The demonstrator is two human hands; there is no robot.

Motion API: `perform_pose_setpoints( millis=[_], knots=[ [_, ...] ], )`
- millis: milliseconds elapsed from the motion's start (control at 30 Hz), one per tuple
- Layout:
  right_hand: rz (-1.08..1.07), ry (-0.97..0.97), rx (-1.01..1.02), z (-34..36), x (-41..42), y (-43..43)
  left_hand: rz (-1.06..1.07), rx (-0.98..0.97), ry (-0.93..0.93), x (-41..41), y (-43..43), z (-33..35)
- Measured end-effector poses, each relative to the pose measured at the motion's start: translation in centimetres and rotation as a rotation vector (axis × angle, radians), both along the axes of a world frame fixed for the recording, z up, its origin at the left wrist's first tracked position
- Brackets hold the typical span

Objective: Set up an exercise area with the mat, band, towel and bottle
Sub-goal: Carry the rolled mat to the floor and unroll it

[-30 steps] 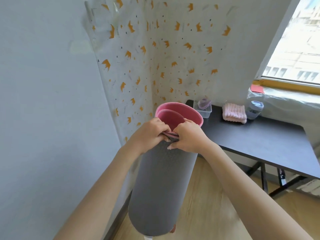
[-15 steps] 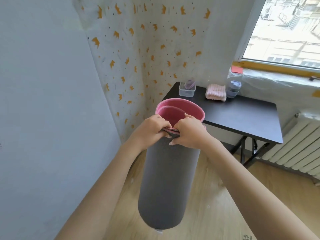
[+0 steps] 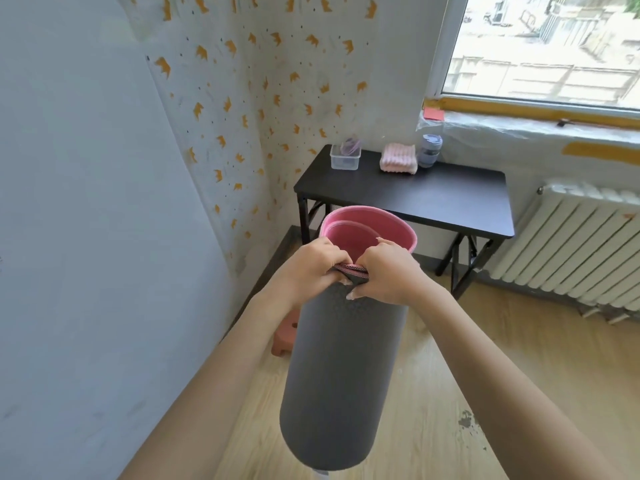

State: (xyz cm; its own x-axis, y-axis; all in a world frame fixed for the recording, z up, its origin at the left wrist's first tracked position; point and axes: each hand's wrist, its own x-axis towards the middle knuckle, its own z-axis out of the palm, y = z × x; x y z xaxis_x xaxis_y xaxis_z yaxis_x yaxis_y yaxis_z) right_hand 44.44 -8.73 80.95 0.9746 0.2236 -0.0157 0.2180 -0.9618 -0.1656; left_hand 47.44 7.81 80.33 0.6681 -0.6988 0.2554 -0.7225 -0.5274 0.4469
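Cannot see the near rim of the rolled mat [image 3: 343, 368] where the left hand [image 3: 311, 268] and the right hand [image 3: 384, 275] close over it. Cannot make out the purplish thing in the clear container [image 3: 344, 161] at 12 o'clock on the counter [image 3: 433, 199]: too small, blurred. Cannot see most of the reddish stool [image 3: 282, 341], tucked behind the mat at 9 o'clock. Cannot follow the left forearm [image 3: 207, 393] or the right forearm [image 3: 502, 393] past the 6 o'clock edge, nor identify the white scrap [image 3: 322, 474] there.
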Motion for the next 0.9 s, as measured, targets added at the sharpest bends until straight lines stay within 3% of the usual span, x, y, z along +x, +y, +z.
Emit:
perform_pose_setpoints(
  millis=[367,900],
  knots=[
    [-0.140,-0.054,-0.006,-1.6,-13.3,0.8,-0.129,-0.038,-0.105,-10.8,0.2,-2.0],
    [-0.240,0.008,-0.015,-6.0,-27.3,-4.7,-0.173,0.000,-0.003,-24.0,-5.9,-5.8]
  ],
)
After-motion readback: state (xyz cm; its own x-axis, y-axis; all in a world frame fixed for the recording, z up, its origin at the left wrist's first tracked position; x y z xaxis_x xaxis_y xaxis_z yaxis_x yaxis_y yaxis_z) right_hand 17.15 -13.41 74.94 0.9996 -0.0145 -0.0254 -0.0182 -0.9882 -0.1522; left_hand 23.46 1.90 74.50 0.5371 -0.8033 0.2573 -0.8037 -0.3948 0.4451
